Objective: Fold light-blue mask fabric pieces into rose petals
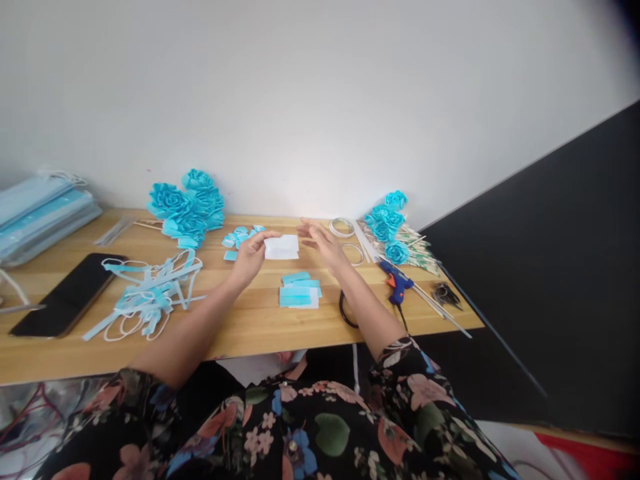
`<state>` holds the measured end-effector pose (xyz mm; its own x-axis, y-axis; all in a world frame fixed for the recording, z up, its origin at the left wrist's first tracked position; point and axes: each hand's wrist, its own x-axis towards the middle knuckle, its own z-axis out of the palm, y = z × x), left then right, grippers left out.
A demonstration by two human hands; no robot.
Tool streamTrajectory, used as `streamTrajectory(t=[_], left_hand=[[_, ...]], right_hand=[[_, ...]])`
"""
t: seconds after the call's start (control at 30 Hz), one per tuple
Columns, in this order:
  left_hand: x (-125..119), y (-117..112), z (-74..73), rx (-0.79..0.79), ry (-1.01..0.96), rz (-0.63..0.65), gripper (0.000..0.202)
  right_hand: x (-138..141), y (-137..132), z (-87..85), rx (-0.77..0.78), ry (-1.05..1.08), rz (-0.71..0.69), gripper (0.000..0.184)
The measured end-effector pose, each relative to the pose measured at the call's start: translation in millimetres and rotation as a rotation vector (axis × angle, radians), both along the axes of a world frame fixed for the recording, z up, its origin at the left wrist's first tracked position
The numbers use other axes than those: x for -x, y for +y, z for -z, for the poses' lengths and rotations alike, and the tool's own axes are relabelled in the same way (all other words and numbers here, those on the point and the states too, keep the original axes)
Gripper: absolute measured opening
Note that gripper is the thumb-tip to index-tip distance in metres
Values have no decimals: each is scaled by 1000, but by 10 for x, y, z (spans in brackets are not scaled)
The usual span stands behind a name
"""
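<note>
My left hand (253, 253) pinches a small white rectangle of mask fabric (282, 247) by its left edge, holding it just above the wooden table (240, 327). My right hand (323, 241) hovers at the piece's right edge with its fingers spread and nothing in them. Below the hands lies a small stack of cut blue and white fabric pieces (299, 291). Small folded blue petals (240, 237) lie just behind my left hand.
Finished blue fabric roses (187, 207) sit at the back, more roses on sticks (393, 230) at right. A blue glue gun (397, 281), tape rolls (342, 227), scissors (447, 294), cut ear-loop strips (147, 293), a black phone (67, 293) and stacked masks (40, 213) surround them.
</note>
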<state>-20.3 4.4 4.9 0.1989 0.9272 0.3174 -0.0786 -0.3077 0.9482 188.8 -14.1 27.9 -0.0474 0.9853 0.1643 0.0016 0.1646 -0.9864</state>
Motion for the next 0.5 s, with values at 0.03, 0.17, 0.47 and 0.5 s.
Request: streamTrajectory(t=[0.03,0.17,0.47,0.5], left_hand=[[0,-12,10,-23,18,20,28],[-17,-41,84,-78,83,73,32],[-36,-72,93,188,-145,138,60],[-38,-73,77,241,-174,127,62]], right_hand=[[38,15,58,54,17,-23,53],[128,5,278,138,144,-154,58],[122,-4,370,36,51,-66,61],[127,-8,373,29,33,-64,60]])
